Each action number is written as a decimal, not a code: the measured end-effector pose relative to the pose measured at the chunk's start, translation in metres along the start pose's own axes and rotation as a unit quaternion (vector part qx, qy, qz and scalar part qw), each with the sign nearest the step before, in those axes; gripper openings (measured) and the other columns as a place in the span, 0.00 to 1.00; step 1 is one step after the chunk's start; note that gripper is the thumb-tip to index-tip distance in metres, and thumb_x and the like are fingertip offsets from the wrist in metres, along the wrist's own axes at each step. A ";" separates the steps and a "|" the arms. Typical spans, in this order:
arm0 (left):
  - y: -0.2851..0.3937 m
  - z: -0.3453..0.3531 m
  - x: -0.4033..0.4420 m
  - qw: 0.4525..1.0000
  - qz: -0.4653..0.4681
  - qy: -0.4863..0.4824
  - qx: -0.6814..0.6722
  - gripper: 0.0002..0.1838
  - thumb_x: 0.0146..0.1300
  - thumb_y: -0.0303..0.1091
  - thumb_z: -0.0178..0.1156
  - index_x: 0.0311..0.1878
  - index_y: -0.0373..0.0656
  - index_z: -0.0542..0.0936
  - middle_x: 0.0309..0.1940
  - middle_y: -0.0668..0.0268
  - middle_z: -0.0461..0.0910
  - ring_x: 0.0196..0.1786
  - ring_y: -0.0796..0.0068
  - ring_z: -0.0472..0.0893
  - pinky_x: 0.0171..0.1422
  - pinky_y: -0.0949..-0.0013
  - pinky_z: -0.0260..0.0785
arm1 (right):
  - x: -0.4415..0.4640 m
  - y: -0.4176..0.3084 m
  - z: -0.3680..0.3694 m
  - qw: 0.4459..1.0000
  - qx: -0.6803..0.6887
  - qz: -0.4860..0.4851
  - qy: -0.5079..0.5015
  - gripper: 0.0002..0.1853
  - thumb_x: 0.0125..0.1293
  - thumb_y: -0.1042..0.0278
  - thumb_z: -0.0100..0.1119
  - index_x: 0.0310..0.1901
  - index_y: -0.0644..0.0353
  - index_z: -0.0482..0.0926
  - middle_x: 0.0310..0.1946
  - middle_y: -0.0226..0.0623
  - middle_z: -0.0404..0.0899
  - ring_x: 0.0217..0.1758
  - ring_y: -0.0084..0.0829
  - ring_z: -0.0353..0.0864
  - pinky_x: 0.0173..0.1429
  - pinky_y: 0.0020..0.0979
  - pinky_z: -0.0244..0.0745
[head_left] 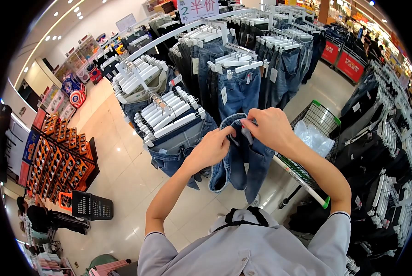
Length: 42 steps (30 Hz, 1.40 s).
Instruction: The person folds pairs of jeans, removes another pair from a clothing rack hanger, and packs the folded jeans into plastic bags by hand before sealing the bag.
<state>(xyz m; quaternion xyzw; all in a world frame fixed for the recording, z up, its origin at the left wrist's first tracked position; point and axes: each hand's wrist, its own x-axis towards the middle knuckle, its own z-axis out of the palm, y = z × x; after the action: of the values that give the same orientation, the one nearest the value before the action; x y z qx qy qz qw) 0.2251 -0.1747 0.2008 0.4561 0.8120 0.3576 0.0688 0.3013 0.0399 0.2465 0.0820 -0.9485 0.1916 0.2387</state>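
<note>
A pair of blue jeans (238, 172) hangs from both my hands in front of my chest, waistband up and legs dangling. My left hand (211, 146) has its fingers closed on the near side of the waistband. With thumb and fingers pinched, my right hand (269, 126) grips the waistband's other side, where a small red-and-white tag (244, 126) shows by the fingers. Just beyond, more jeans (240, 89) hang on white clip hangers (236, 62) from a curved rack.
A shopping cart (316, 119) with clear plastic bags (314, 138) stands at my right. Dark trousers (371, 119) line the right side. On the left are an orange display shelf (61, 156), a black basket (93, 205) and another person (49, 218). A white sign (197, 9) tops the rack.
</note>
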 end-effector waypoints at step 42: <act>-0.030 -0.004 0.049 0.827 -0.240 0.121 -0.493 0.11 0.68 0.27 0.61 0.50 0.33 0.85 0.35 0.65 0.87 0.34 0.76 0.88 0.44 0.66 0.87 | 0.000 0.031 -0.011 0.998 0.005 -0.036 -0.049 0.18 0.73 0.51 0.64 0.36 0.60 0.84 0.24 0.44 0.84 0.29 0.48 0.84 0.34 0.44 0.75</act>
<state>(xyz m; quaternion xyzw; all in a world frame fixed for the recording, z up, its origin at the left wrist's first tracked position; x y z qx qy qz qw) 0.1741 -0.1484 0.1949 0.1055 0.6132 0.7351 0.2691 0.2984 0.0728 0.2458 0.1267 -0.9545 0.1836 0.1979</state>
